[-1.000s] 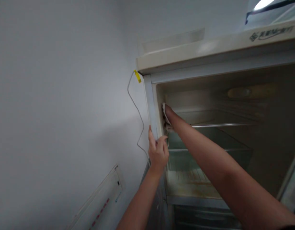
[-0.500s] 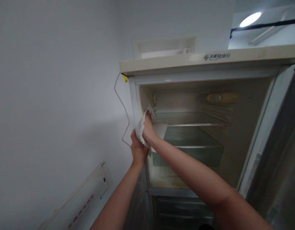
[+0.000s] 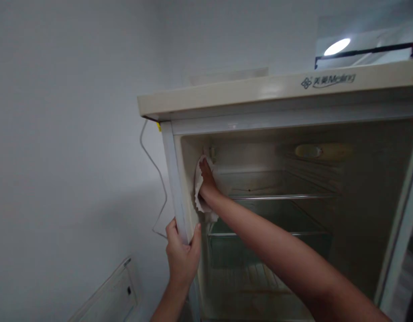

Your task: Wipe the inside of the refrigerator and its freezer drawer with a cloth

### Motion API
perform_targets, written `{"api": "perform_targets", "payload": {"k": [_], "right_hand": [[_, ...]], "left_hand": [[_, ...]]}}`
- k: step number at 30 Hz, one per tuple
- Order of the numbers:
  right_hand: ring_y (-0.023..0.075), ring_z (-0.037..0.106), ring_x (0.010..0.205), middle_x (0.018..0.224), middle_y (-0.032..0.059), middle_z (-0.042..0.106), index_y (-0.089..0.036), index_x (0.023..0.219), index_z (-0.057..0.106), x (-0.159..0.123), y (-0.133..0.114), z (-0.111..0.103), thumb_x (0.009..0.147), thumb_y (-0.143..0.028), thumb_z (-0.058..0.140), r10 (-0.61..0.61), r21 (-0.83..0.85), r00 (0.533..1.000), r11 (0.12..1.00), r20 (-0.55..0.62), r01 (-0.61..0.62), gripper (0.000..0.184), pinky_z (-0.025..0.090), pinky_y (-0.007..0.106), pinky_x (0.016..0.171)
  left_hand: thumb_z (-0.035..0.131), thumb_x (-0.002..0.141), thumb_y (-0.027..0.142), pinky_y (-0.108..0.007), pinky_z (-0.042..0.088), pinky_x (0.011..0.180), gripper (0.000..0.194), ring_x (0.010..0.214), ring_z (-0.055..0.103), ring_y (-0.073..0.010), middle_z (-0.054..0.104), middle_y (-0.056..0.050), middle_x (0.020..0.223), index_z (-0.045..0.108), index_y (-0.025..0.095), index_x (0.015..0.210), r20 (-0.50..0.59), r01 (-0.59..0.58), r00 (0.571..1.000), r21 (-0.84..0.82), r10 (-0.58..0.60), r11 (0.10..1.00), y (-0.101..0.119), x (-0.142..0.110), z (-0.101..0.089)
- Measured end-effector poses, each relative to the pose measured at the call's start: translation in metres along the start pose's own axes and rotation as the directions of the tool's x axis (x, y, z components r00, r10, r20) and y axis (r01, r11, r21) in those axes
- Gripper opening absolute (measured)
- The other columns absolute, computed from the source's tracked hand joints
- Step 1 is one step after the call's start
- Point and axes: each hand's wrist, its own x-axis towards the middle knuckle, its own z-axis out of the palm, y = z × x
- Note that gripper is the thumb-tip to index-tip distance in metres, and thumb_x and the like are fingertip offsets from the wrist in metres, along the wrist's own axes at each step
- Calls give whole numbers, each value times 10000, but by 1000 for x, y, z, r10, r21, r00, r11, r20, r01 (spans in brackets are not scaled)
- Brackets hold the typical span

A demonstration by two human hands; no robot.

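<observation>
A refrigerator [image 3: 226,100] with a cream top stands open in front of me. With thumb inside and fingers outside, my left hand [image 3: 183,255] grips the left edge of its frame. My right hand [image 3: 208,179] is inside the upper compartment, holding a white wiping cloth [image 3: 199,199] flat against the inner left wall. The cloth has a wavy edge and hangs below the palm. Part of it is hidden behind my wrist. Just right of that hand is the upper glass shelf [image 3: 276,197], with a small dark speck lying on it.
Below is a second shelf [image 3: 307,233] with a greenish clear drawer under it; brownish stains mark the compartment floor. A yellowed lamp cover [image 3: 309,151] is on the right inner wall. A thin cable [image 3: 156,170] hangs beside the left wall, and a white panel [image 3: 109,290] leans lower left.
The view has come closer to the refrigerator. My right hand has taken the cloth deeper along the inner left wall. My left hand has left the cloth and now holds the frame edge lower down.
</observation>
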Motion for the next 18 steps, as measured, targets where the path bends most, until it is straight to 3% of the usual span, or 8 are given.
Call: {"api": "perform_targets", "payload": {"k": [4, 7, 9, 12, 16, 18], "right_hand": [[175, 231, 1524, 1637, 54, 273, -175, 1557, 294, -7, -5, -16, 979, -446, 354, 167, 46, 985, 985, -39, -165, 642, 195, 392, 1257], [234, 272, 1511, 1631, 151, 261, -76, 1576, 180, -19, -14, -24, 967, -454, 416, 224, -60, 971, 972, -80, -229, 755, 209, 386, 1246], [275, 372, 1460, 1562, 218, 375, -42, 1515, 285, -24, -18, -26, 975, -464, 405, 261, -146, 961, 951, -94, -272, 696, 272, 401, 1211], [293, 541, 1306, 1354, 222, 582, -108, 1242, 548, -22, -17, -23, 1002, -471, 341, 301, -243, 948, 917, -100, -316, 482, 385, 416, 1115], [281, 615, 1163, 1212, 209, 657, -139, 1045, 598, -7, -4, -19, 1018, -338, 275, 303, -331, 932, 874, -200, -356, 380, 455, 419, 1003], [265, 641, 1095, 1149, 198, 683, -134, 979, 619, 0, 6, -22, 992, -264, 294, 248, -327, 945, 893, -216, -309, 350, 476, 397, 958]], "left_hand": [[672, 834, 447, -335, 539, 819, 566, 1019, 657, -244, 640, -119, 1145, 481, 161, 1284, 8, 15, 1000, 39, -15, 999, -1, -3, 0], [649, 849, 447, -343, 536, 798, 576, 1044, 660, -267, 641, -144, 1173, 455, 157, 1308, 40, -4, 999, 81, 0, 997, -2, -4, -1], [634, 863, 439, -344, 537, 776, 580, 1046, 671, -278, 648, -159, 1182, 435, 157, 1329, 82, -15, 997, 100, 7, 995, -2, -4, -2], [623, 878, 422, -355, 541, 784, 593, 1062, 686, -291, 662, -175, 1191, 403, 165, 1366, 131, -18, 991, 116, 3, 993, -4, -4, -4], [624, 882, 414, -380, 545, 831, 617, 1112, 677, -304, 655, -193, 1229, 384, 166, 1394, 144, -35, 989, 103, 20, 994, -8, -4, -5], [621, 884, 412, -392, 545, 844, 618, 1125, 672, -310, 650, -199, 1240, 386, 161, 1398, 143, -38, 989, 100, 24, 994, -9, -4, -5]]}}
